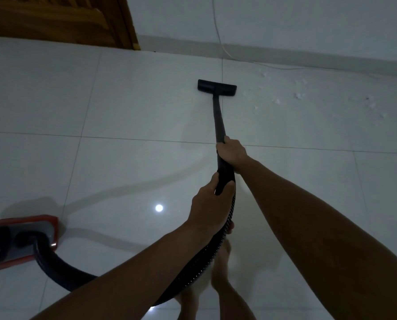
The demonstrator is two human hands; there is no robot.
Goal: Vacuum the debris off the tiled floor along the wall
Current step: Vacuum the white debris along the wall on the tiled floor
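Note:
A black vacuum wand (218,116) runs from my hands down to a flat black floor nozzle (216,87) resting on the pale tiled floor (123,100), a short way from the wall (285,24). My right hand (231,153) grips the wand higher up. My left hand (210,204) grips the handle where the ribbed black hose (229,218) joins. White bits of debris (299,95) lie scattered on the tiles to the right of the nozzle, near the skirting.
The red and black vacuum body (19,241) sits on the floor at lower left, with the hose curving from it. A wooden door (61,19) stands at upper left. A thin white cable (220,40) hangs down the wall and trails right along the floor. My bare feet (222,269) are below.

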